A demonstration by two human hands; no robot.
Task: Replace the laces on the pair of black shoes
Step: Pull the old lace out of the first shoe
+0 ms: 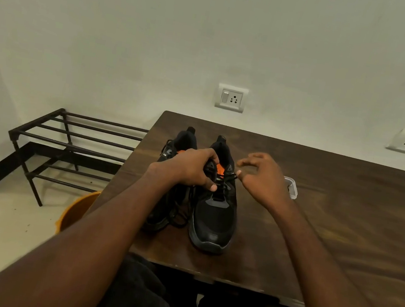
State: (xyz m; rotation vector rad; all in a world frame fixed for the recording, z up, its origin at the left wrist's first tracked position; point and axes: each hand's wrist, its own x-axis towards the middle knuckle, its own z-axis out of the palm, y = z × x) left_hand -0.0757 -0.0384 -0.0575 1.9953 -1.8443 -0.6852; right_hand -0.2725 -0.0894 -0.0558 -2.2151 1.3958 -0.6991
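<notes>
The left hand [190,168] grips the top of the right shoe [215,209], and the right hand [261,180] pinches the black lace [229,178] just beside it. The lace looks thin, soft and floppy, so hold it near its stiff tip.

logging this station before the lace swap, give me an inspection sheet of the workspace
surface: dark wooden table, against the wall.
job's things: two black shoes side by side, toes toward the person; right shoe, left shoe partly hidden; black lace in the right shoe.
clutter: small clear container behind the right hand.
hands: left hand grips the right shoe's tongue area; right hand pinches the lace.
cables: nothing seen.
surroundings: wall sockets, black metal rack, orange bucket.
</notes>
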